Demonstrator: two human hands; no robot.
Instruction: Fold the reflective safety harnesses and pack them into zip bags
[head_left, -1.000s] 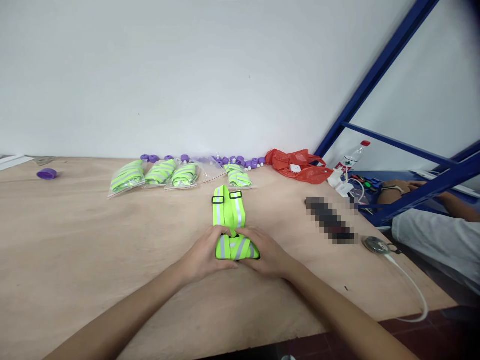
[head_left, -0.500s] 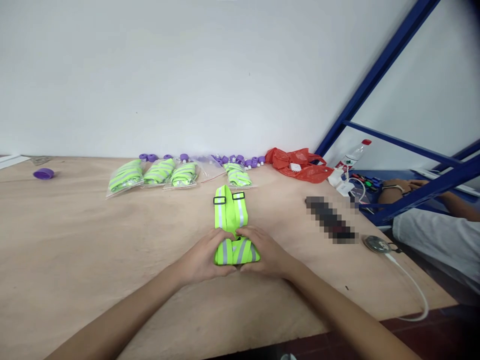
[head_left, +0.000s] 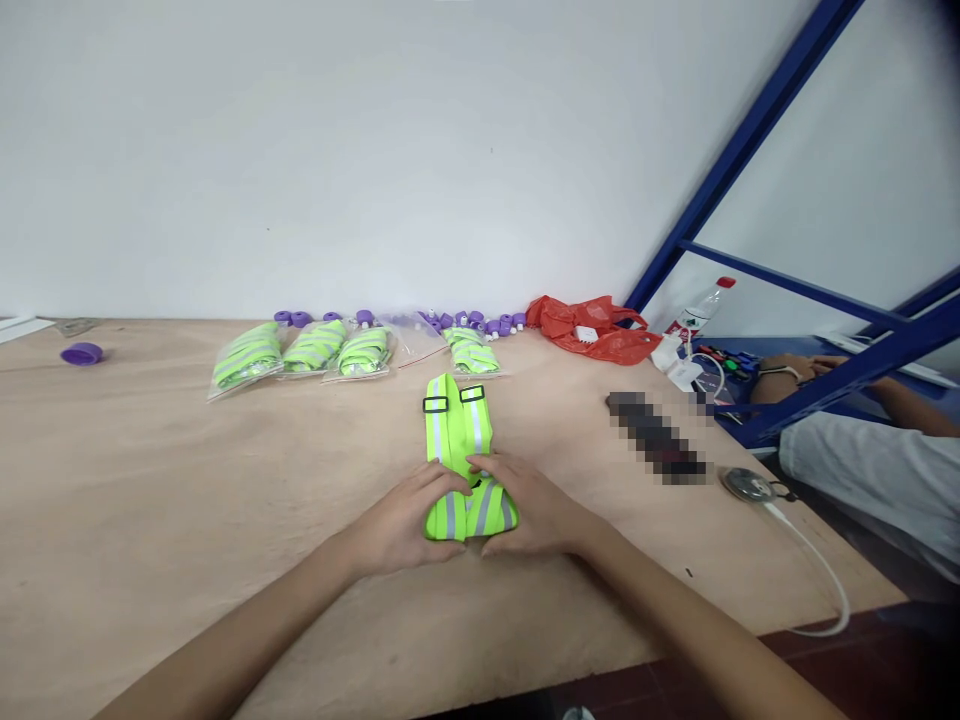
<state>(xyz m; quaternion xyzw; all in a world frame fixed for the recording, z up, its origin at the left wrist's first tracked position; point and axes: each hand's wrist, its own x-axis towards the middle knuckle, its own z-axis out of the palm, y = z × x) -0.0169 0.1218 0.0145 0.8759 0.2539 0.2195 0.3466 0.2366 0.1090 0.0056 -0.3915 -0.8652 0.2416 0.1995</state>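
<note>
A neon-yellow reflective strap bundle lies on the wooden table in front of me, its near part folded over and two black buckles at its far end. My left hand grips the left side of the folded part, thumb at the near edge and fingers on top. From the right, my right hand holds the other side in the same way. Beyond it, several clear bags with similar yellow straps lie in a row, one of them apart to the right.
Purple caps line the wall, with another at far left. A red plastic bag, a bottle, a blurred dark object and a cabled device are to the right. A person's arm shows behind the blue frame.
The view has shifted slightly. Both hands still hold the folded part, whose near edge looks slightly less even, and the left fingers lie a little lower on it.
</note>
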